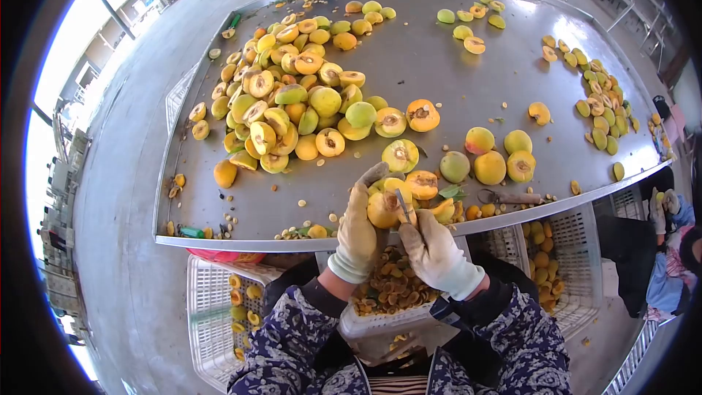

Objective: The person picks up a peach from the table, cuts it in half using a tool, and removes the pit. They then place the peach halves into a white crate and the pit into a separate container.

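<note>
Both my hands wear pale work gloves and meet just above the table's near edge. My left hand (357,238) is closed around a yellow peach (382,210), its fingers curled behind the fruit. In my right hand (439,256) is a small knife (403,206), with its narrow metal blade against the peach; its handle is mostly hidden by the fingers. Just beyond my hands lie a cut peach half (422,184) and another half (400,155). Below them, a crate (387,322) holds many brown-orange scraps.
A large heap of whole and halved peaches (292,95) covers the left of the metal table (439,66). Smaller halves (603,102) lie at right. A wooden-handled tool (512,197) rests near the edge. White crates (208,322) stand below. Other people sit opposite and at right.
</note>
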`<state>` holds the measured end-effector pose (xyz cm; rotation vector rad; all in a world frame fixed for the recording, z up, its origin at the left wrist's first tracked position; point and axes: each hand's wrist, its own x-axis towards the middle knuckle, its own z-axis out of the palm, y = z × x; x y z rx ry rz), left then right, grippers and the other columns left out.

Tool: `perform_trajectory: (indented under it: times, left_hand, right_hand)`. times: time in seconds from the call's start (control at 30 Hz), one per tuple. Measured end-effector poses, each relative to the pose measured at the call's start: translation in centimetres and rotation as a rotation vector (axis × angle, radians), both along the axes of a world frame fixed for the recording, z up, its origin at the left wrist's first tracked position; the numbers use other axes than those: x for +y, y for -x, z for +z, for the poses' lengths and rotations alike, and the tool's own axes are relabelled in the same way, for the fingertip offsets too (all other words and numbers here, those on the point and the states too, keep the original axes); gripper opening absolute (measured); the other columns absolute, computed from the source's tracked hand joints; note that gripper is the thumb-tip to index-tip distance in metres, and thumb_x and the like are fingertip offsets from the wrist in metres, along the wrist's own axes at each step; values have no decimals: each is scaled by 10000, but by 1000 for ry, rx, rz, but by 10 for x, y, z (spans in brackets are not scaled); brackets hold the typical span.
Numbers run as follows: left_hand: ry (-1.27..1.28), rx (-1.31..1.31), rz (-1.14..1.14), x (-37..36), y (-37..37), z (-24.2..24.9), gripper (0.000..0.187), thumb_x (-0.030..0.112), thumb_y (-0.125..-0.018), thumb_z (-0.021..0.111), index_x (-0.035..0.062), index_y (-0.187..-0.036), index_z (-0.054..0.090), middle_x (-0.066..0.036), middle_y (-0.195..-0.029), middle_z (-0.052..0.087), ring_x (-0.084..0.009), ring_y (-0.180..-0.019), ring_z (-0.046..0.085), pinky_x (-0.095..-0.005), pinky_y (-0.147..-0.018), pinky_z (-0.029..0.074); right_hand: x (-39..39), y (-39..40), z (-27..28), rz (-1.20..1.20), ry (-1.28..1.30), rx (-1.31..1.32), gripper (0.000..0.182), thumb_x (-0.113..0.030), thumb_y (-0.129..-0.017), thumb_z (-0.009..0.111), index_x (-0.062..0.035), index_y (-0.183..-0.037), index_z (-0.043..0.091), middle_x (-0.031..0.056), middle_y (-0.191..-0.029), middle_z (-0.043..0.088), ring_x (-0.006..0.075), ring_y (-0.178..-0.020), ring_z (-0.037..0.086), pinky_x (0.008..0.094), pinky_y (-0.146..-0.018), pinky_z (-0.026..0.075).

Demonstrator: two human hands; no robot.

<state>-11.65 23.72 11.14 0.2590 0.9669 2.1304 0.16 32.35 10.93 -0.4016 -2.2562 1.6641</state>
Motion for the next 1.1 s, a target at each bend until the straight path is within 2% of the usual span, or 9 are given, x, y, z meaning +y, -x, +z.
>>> perform_trajectory:
  times: [0.07,0.13,0.4,0.53,0.67,0.77,0.87,1.0,1.1]
  left_hand:
    - [100,138,71,2,-4,-5,469,364,-1039,267,37,-1337,423,-128,-1257,527,-221,-1151,534,-360,-993,439]
    - [299,476,209,1,-11,-3,463,358,-1037,285,24,-1320,435,-118,-1261,517,-191,-1133,529,-338,-981,434]
    - [326,604,267,-2,-2,0,373,216,-1018,324,0,-1277,483,-115,-1242,531,-180,-1153,484,-318,-1024,373]
    - [251,342,324,6,-11,9,459,353,-1026,250,46,-1317,430,-148,-1226,552,-234,-1113,540,-355,-988,434]
    - [256,378,343,7,-9,4,450,340,-1024,274,29,-1300,447,-146,-1224,553,-229,-1106,543,-348,-984,432]
    - [367,613,343,1,-3,4,425,282,-1019,277,-2,-1245,500,-144,-1198,571,-217,-1087,547,-335,-968,431]
    - [448,651,209,0,9,14,398,171,-1001,282,-53,-1112,593,-134,-1092,623,-194,-1032,565,-319,-943,433]
    - [450,661,118,-2,15,9,379,159,-998,308,-65,-1105,594,-134,-1063,634,-189,-1007,575,-314,-935,437]
    - [391,712,202,-2,12,6,308,151,-968,401,-42,-1076,616,-96,-957,649,-160,-861,580,-275,-789,472]
  right_hand:
    - [-1,7,1,-71,-358,34,170,-147,-932,544,0,-946,460,243,-686,571,430,-645,583,464,-545,459]
    - [-2,8,8,-52,-389,-24,194,-155,-918,561,3,-951,454,237,-659,565,431,-625,584,471,-531,460]
    - [2,17,15,26,-436,-133,226,-129,-885,577,16,-1006,453,223,-680,565,420,-645,599,450,-556,489]
    - [-10,19,8,-74,-335,-44,358,-143,-864,593,40,-1125,428,252,-777,580,441,-724,601,476,-611,491]
    - [-4,20,11,-8,-344,-157,356,-134,-866,589,44,-1127,425,257,-778,575,447,-720,596,478,-600,481]
    - [5,16,6,53,-337,-67,294,-132,-867,588,35,-1056,435,251,-762,572,444,-701,592,485,-576,467]
    - [5,13,3,85,-370,-160,246,-139,-870,591,25,-986,449,239,-738,557,442,-669,575,502,-544,445]
    - [6,13,0,90,-405,-179,242,-136,-869,591,21,-987,450,238,-725,551,449,-658,567,502,-551,444]
    - [10,12,0,133,-231,-9,243,-137,-870,592,24,-990,454,234,-707,549,449,-661,566,492,-562,449]
